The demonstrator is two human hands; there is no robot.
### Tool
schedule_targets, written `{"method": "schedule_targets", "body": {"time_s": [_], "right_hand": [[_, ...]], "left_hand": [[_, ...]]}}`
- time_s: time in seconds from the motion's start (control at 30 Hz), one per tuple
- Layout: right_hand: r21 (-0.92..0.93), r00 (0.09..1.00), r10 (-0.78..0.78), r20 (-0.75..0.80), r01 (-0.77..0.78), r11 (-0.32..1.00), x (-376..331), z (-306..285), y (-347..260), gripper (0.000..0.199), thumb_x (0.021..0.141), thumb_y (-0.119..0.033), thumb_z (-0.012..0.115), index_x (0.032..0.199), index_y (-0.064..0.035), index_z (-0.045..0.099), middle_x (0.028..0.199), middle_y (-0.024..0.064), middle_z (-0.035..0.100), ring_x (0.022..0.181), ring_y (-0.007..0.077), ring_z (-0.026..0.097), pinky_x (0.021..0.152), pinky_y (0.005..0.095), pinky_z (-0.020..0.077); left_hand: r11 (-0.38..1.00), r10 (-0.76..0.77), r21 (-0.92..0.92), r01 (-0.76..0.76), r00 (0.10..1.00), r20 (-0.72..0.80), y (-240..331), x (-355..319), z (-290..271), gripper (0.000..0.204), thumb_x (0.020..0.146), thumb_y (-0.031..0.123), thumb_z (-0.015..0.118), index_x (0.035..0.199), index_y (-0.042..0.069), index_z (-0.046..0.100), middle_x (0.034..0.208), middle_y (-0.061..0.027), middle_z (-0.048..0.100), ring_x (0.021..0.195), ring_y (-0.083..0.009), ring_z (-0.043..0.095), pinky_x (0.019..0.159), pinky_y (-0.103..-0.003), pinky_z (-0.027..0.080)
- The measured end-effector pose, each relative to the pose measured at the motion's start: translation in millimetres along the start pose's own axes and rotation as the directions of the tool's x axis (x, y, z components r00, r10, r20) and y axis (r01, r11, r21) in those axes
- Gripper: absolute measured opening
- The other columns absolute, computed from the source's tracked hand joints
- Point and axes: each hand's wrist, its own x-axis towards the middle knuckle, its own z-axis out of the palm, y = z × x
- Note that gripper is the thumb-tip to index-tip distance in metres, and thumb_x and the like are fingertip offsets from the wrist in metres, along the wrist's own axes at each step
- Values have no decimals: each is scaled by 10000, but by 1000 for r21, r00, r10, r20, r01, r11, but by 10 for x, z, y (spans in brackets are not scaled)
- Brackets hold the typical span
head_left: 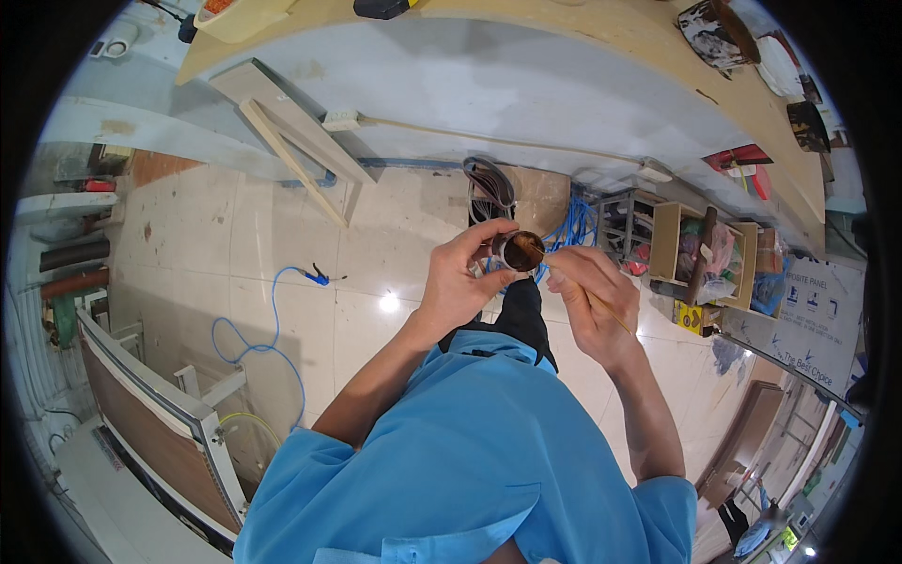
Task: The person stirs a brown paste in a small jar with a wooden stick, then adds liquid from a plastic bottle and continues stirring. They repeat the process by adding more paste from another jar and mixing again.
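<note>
Brown-stained cup (pixel 522 252), pinched btwn tips of L grip (pixel 458 268), R grip (pixel 597 299) pinching stick (pixel 616 321)

Pale tiled flr (pixel 395 244) w/ looped blue hose (pixel 276 320) on L, tangled blue tubing (pixel 576 226) ctr-R, few dk spots (pixel 147 229) far L.

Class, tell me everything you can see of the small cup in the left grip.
The cup is small and round, its open mouth facing the camera. Inside it is dark brown with lighter patches; whether liquid or coating is unclear, as is its material. The left grip holds it by its side, above the tiled floor. A thin stick in the right grip reaches its mouth; contact is unclear.
</note>
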Motion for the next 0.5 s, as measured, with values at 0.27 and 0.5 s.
{"method": "schedule_targets", "body": {"time_s": [0.27,0.5], "right_hand": [[37,991,55,120,-60,998,127,-173,-85,139,1053,-37,663,1114,57,745,970,158,725,737,178,710,652,305,574],[186,991,134,28,-137,973,93,-95,-65,160,1067,-47,638,1090,70,743,928,135,725,721,169,710,636,298,563]], "left_hand": [[999,23,37,-24,999,29,34,14,-7,594,829,-104,846,1386,-39,652,1308,-127,714,1193,-195,697,1095,-369,552],[996,32,-86,-31,999,9,-70,27,-64,637,822,-97,867,1410,-37,628,1361,-114,687,1219,-183,672,1096,-361,539]]}}
